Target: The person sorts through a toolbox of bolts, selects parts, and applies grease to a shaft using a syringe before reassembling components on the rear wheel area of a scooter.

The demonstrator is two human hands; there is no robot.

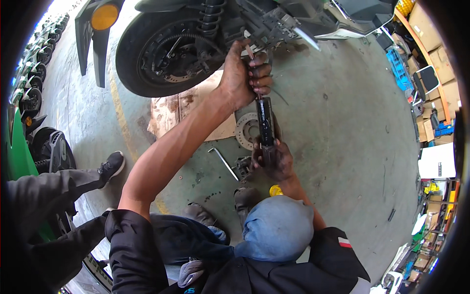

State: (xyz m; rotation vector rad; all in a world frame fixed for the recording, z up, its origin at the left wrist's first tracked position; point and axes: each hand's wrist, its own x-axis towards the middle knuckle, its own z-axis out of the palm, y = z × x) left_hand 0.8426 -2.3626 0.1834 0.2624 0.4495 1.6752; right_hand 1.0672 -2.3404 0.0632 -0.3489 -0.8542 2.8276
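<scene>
Both my hands are on a black tube-shaped tool (265, 122) with a thin rod at its far end; its exact kind does not show. My left hand (242, 73) is closed around the rod, close under the scooter (281, 29) and beside its rear wheel (169, 54). Around the tube's near end wraps my right hand (276, 161). A brake disc (241, 132) lies on the floor just left of the tube. Nearer me are a dark metal part (243, 167), like a brake caliper, and an L-shaped hex key (223, 163).
Stained cardboard (171, 110) lies under the wheel. A small yellow object (275, 190) is near my right forearm. Someone's leg and black shoe (112, 167) come in at left, by a green motorbike (22, 147). Cluttered shelves (435, 206) line the right; more bikes stand far left.
</scene>
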